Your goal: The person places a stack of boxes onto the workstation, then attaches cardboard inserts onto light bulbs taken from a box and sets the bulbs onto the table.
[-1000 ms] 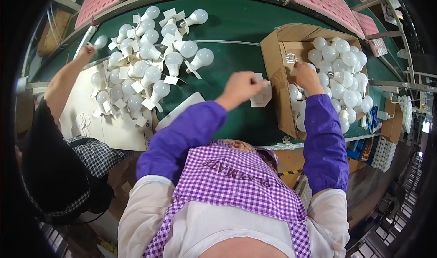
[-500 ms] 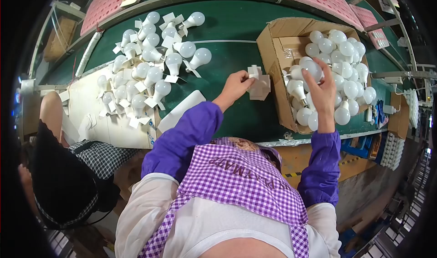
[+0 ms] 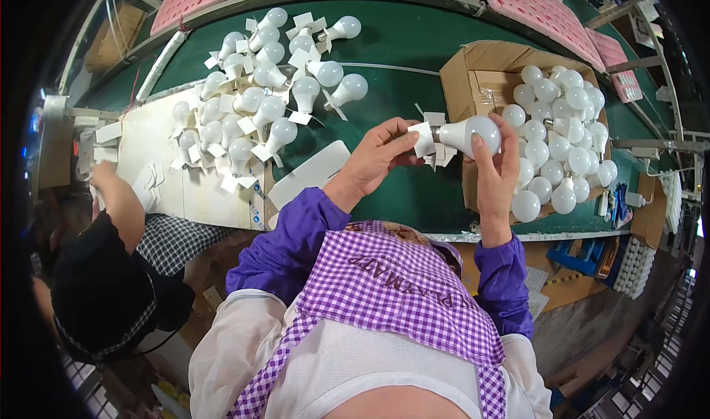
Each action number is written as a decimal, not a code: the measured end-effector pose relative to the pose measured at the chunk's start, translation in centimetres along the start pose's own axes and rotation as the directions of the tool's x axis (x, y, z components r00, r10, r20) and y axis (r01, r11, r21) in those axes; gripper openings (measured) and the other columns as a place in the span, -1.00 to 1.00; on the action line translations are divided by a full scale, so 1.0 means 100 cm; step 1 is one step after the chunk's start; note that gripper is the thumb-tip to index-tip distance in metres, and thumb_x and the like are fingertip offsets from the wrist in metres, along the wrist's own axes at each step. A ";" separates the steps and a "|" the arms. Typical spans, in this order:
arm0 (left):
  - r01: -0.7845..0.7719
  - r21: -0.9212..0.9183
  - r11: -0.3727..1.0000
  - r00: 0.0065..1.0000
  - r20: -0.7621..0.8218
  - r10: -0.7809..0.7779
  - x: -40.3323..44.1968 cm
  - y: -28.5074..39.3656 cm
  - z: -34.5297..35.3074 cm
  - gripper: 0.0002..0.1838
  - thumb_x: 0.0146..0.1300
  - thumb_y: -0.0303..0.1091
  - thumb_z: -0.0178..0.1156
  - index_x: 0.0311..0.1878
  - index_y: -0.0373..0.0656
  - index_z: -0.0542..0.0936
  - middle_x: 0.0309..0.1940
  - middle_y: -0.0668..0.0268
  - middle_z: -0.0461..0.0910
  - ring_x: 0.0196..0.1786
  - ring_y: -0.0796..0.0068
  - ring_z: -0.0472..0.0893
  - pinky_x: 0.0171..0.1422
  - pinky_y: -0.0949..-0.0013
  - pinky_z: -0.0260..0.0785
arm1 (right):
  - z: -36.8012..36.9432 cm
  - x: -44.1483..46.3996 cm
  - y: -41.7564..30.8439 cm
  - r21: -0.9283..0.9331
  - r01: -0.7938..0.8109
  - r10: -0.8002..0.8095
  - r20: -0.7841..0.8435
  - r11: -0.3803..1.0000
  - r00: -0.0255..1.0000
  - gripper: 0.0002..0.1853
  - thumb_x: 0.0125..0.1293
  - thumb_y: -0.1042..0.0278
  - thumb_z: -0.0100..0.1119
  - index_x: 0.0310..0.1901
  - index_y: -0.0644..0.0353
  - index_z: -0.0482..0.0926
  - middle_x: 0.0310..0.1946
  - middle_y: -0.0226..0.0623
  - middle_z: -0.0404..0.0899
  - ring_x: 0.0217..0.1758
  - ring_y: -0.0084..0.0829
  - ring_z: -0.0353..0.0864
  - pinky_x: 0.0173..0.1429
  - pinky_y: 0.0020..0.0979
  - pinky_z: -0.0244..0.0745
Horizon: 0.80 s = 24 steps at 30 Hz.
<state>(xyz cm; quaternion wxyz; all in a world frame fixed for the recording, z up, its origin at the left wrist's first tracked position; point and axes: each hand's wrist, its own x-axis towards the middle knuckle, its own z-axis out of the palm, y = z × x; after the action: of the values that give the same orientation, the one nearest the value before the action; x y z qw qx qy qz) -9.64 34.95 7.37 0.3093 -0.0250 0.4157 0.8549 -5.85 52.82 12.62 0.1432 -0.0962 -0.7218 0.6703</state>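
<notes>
A white light bulb lies sideways in my right hand, whose fingers and thumb grip its round globe. Its base end points left and meets a folded white card piece, pinched by my left hand. Card flaps stick out around the base; how far the base sits inside the card is hidden. Both hands are above the green table, just left of a cardboard box full of loose bulbs.
Several bulbs with card pieces on their bases stand and lean at the left. A flat white card lies near my left forearm. A co-worker sits at the far left. Pink trays rest along the back.
My right hand has lifted a bulb out of the box and moved left. My left hand has raised the card piece off the table to the bulb's base.
</notes>
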 end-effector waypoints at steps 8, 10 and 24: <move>-0.020 -0.009 1.000 0.991 -0.136 0.018 -0.007 -0.016 -0.008 -0.80 0.22 -0.49 0.14 -0.08 -0.18 0.45 -0.21 0.37 0.51 -0.14 0.55 0.52 -0.06 0.46 0.39 | 0.010 -0.011 0.023 0.157 -0.282 0.262 0.132 0.947 0.956 -0.61 0.26 0.43 0.13 0.11 0.23 0.33 -0.09 -0.29 0.44 -0.13 -0.50 0.52 -0.31 -0.57 0.55; -0.059 -0.042 0.997 0.988 -0.143 0.053 -0.008 -0.026 -0.017 -0.78 0.19 -0.50 0.16 -0.08 -0.18 0.45 -0.22 0.36 0.51 -0.14 0.54 0.52 -0.06 0.47 0.39 | 0.005 -0.003 0.026 0.050 -0.290 0.270 0.241 0.956 0.932 -0.62 0.24 0.46 0.13 0.09 0.24 0.34 -0.08 -0.29 0.44 -0.11 -0.48 0.52 -0.27 -0.56 0.54; -0.475 0.655 0.588 0.287 -0.516 0.807 -0.033 0.127 -0.258 -0.75 0.15 -0.55 0.15 -0.07 -0.25 0.48 -0.19 0.33 0.54 -0.19 0.59 0.53 -0.08 0.49 0.42 | -0.103 0.122 0.128 -0.946 0.294 0.292 0.322 0.137 0.901 -0.50 0.01 0.43 0.26 0.07 0.11 0.48 -0.04 0.09 0.47 0.03 0.08 0.45 0.07 -0.11 0.39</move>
<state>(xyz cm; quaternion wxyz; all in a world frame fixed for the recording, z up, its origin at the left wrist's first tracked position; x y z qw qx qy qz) -19.48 8.64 0.40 -0.2861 -0.1590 0.6317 0.7027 -14.53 67.60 1.49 -0.1203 -0.0133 -0.9922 0.0299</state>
